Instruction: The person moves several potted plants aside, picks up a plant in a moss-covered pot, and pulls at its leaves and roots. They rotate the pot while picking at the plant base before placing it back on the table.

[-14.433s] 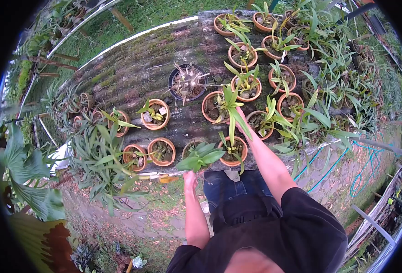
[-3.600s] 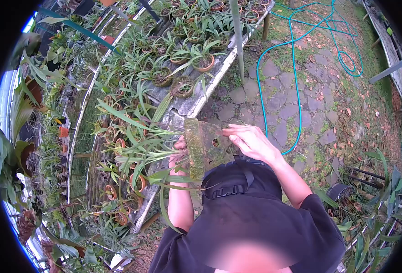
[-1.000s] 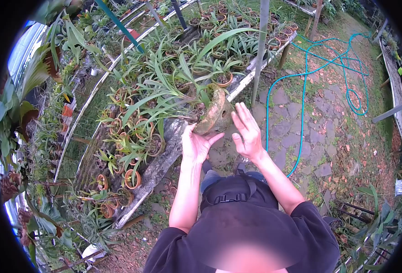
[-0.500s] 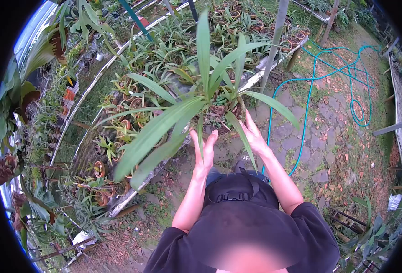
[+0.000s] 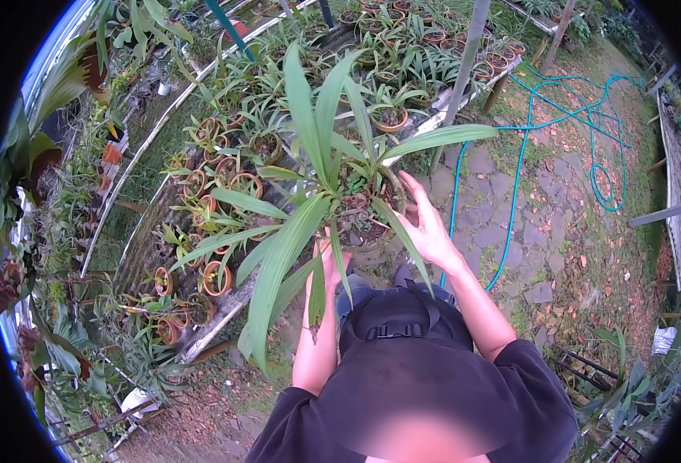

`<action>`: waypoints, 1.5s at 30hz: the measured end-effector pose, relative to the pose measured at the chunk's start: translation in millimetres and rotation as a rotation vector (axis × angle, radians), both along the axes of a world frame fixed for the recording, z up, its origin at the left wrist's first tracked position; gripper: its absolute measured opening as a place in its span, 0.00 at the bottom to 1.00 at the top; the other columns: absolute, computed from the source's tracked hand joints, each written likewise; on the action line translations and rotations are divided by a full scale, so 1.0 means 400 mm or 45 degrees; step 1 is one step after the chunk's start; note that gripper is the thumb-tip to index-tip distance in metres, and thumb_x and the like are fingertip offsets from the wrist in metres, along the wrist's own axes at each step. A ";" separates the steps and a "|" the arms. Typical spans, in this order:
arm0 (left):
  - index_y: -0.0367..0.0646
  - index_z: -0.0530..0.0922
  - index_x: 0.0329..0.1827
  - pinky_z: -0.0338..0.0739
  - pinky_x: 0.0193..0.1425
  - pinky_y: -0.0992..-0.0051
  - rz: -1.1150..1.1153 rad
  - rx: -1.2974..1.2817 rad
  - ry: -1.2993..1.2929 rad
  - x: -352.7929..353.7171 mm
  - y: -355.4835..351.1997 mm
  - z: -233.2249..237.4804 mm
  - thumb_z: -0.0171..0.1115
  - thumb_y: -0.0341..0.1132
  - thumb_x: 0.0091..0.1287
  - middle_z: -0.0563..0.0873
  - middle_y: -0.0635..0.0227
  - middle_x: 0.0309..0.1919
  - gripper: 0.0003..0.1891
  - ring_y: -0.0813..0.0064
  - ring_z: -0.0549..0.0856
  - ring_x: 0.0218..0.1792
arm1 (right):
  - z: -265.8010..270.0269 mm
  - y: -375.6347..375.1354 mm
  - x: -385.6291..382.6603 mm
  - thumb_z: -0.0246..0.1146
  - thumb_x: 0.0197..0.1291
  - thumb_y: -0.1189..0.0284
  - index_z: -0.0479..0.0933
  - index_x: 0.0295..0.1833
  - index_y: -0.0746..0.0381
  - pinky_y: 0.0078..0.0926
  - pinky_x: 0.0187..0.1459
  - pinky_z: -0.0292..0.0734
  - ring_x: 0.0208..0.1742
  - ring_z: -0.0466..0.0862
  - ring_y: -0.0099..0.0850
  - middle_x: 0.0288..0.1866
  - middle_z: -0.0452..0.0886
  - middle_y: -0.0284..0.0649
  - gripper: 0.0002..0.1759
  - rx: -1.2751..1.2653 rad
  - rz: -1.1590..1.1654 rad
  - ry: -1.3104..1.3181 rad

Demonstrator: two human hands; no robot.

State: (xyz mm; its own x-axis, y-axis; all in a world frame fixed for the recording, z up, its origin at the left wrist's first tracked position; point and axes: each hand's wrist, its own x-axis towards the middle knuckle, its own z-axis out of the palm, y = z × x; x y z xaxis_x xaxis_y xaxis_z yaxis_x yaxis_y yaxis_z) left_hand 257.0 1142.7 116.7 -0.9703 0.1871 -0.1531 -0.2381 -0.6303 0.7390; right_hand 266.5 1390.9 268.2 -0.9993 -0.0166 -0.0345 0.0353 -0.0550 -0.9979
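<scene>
Right hand (image 5: 427, 228) and left hand (image 5: 326, 261) (half-hidden by leaves) clasp the potted plant (image 5: 359, 220) between them.

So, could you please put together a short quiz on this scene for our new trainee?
1. True or false: the potted plant is held between the left hand and the right hand.
2. What lies across the paving stones on the right? A) a teal hose B) a wheelbarrow C) a ladder
3. Fill in: the plant's long leaves partly cover the ___ hand.
Key: 1 true; 2 A; 3 left.
</scene>
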 end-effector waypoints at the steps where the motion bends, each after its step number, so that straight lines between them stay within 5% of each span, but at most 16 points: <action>1: 0.46 0.68 0.75 0.66 0.74 0.36 -0.010 0.159 -0.068 0.001 0.001 -0.009 0.71 0.41 0.68 0.79 0.57 0.66 0.34 0.50 0.77 0.69 | 0.003 0.001 0.008 0.69 0.64 0.68 0.61 0.80 0.59 0.44 0.63 0.79 0.73 0.76 0.46 0.79 0.66 0.51 0.41 0.166 -0.043 0.124; 3: 0.48 0.68 0.76 0.66 0.74 0.37 -0.036 0.167 0.021 -0.001 0.015 0.017 0.71 0.42 0.68 0.78 0.57 0.66 0.34 0.52 0.77 0.69 | 0.008 0.012 0.016 0.72 0.60 0.69 0.66 0.76 0.59 0.46 0.61 0.81 0.72 0.77 0.50 0.80 0.64 0.53 0.39 0.502 -0.124 0.378; 7: 0.49 0.64 0.77 0.77 0.61 0.49 -0.089 0.005 -0.121 0.027 0.009 0.076 0.68 0.39 0.72 0.79 0.62 0.63 0.33 0.62 0.82 0.58 | 0.051 0.031 0.012 0.73 0.55 0.70 0.78 0.64 0.60 0.50 0.59 0.82 0.74 0.74 0.54 0.82 0.59 0.54 0.29 0.499 -0.096 0.303; 8: 0.49 0.63 0.78 0.80 0.57 0.55 -0.082 0.016 -0.116 0.040 0.027 0.132 0.68 0.38 0.72 0.79 0.63 0.62 0.33 0.65 0.84 0.55 | 0.067 0.021 0.012 0.71 0.56 0.71 0.82 0.60 0.62 0.51 0.64 0.80 0.74 0.73 0.54 0.75 0.71 0.54 0.24 0.500 -0.102 0.228; 10: 0.49 0.60 0.79 0.85 0.49 0.65 -0.074 0.035 -0.105 0.056 0.057 0.224 0.68 0.35 0.72 0.80 0.64 0.60 0.35 0.69 0.86 0.49 | 0.049 0.021 -0.006 0.70 0.56 0.71 0.83 0.59 0.61 0.49 0.67 0.76 0.74 0.73 0.54 0.67 0.78 0.53 0.23 0.660 0.047 0.391; 12: 0.48 0.52 0.82 0.87 0.51 0.69 -0.138 0.085 0.087 0.037 0.051 0.195 0.71 0.37 0.71 0.78 0.63 0.64 0.43 0.71 0.87 0.50 | 0.050 0.015 -0.013 0.70 0.57 0.71 0.85 0.57 0.62 0.47 0.71 0.73 0.74 0.73 0.54 0.58 0.85 0.52 0.21 0.755 0.104 0.430; 14: 0.47 0.51 0.82 0.86 0.51 0.69 -0.079 -0.035 0.022 0.039 0.063 0.222 0.72 0.41 0.70 0.77 0.63 0.65 0.45 0.71 0.86 0.52 | 0.048 0.011 -0.025 0.70 0.57 0.71 0.86 0.54 0.63 0.45 0.73 0.71 0.74 0.74 0.54 0.51 0.88 0.53 0.18 0.819 0.111 0.394; 17: 0.46 0.65 0.71 0.88 0.51 0.55 0.031 -0.218 0.162 0.029 0.086 0.224 0.62 0.40 0.75 0.77 0.68 0.53 0.25 0.71 0.84 0.46 | 0.041 0.006 -0.032 0.71 0.56 0.73 0.88 0.49 0.64 0.45 0.72 0.72 0.70 0.77 0.55 0.45 0.88 0.54 0.15 0.847 0.076 0.422; 21: 0.45 0.66 0.71 0.88 0.52 0.57 0.075 -0.211 0.144 0.023 0.086 0.212 0.63 0.40 0.75 0.78 0.68 0.52 0.25 0.72 0.84 0.47 | 0.024 -0.007 -0.031 0.70 0.56 0.77 0.88 0.47 0.66 0.46 0.71 0.74 0.65 0.81 0.57 0.39 0.87 0.56 0.12 0.751 -0.071 0.468; 24: 0.45 0.66 0.71 0.87 0.52 0.58 0.012 -0.144 0.070 0.035 0.072 0.195 0.63 0.40 0.75 0.78 0.68 0.53 0.25 0.72 0.84 0.47 | 0.021 0.006 -0.025 0.70 0.59 0.77 0.88 0.46 0.67 0.44 0.64 0.81 0.62 0.85 0.52 0.47 0.88 0.56 0.10 0.664 -0.133 0.417; 28: 0.45 0.66 0.71 0.87 0.52 0.59 -0.042 -0.102 0.016 0.048 0.068 0.177 0.64 0.40 0.75 0.78 0.68 0.53 0.26 0.73 0.84 0.47 | 0.025 0.035 -0.014 0.65 0.66 0.80 0.88 0.47 0.68 0.26 0.48 0.85 0.48 0.88 0.25 0.69 0.80 0.45 0.08 0.311 -0.193 0.110; 31: 0.45 0.66 0.71 0.87 0.52 0.60 -0.064 -0.090 0.003 0.050 0.072 0.168 0.64 0.40 0.75 0.78 0.68 0.54 0.26 0.73 0.84 0.48 | 0.028 0.041 -0.014 0.67 0.62 0.82 0.88 0.47 0.66 0.26 0.47 0.84 0.45 0.88 0.27 0.60 0.84 0.45 0.09 0.259 -0.158 0.169; 34: 0.45 0.65 0.71 0.86 0.52 0.60 -0.080 -0.081 -0.008 0.050 0.072 0.156 0.64 0.40 0.75 0.79 0.68 0.54 0.26 0.74 0.84 0.48 | 0.022 0.034 -0.023 0.70 0.57 0.82 0.88 0.46 0.65 0.28 0.44 0.82 0.47 0.88 0.33 0.53 0.85 0.44 0.10 0.734 -0.310 0.698; 37: 0.44 0.65 0.71 0.86 0.53 0.61 -0.094 -0.066 -0.022 0.052 0.073 0.149 0.64 0.40 0.75 0.79 0.68 0.54 0.26 0.74 0.84 0.48 | 0.032 0.036 -0.020 0.71 0.53 0.82 0.87 0.43 0.64 0.32 0.42 0.80 0.49 0.86 0.38 0.51 0.85 0.41 0.11 0.970 -0.271 0.854; 42: 0.44 0.65 0.71 0.86 0.53 0.63 -0.109 -0.031 -0.054 0.058 0.067 0.144 0.65 0.40 0.75 0.79 0.68 0.55 0.27 0.74 0.84 0.49 | 0.044 0.046 -0.018 0.70 0.61 0.75 0.84 0.43 0.67 0.39 0.34 0.79 0.32 0.86 0.50 0.31 0.85 0.49 0.07 0.752 0.078 0.636; 45: 0.44 0.65 0.72 0.85 0.53 0.63 -0.110 -0.024 -0.064 0.061 0.063 0.138 0.65 0.40 0.75 0.79 0.68 0.55 0.27 0.75 0.84 0.49 | 0.051 0.051 -0.013 0.69 0.62 0.75 0.81 0.43 0.68 0.38 0.34 0.79 0.31 0.86 0.51 0.31 0.85 0.49 0.08 0.737 0.142 0.396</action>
State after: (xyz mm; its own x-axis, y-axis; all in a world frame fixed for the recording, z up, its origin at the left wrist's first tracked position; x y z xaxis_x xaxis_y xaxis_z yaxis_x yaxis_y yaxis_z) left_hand 281.4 1167.9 171.9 -0.9418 0.2663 -0.2054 -0.3279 -0.5917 0.7365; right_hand 261.4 1411.4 288.6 -0.9575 -0.1859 0.2204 -0.2842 0.4803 -0.8298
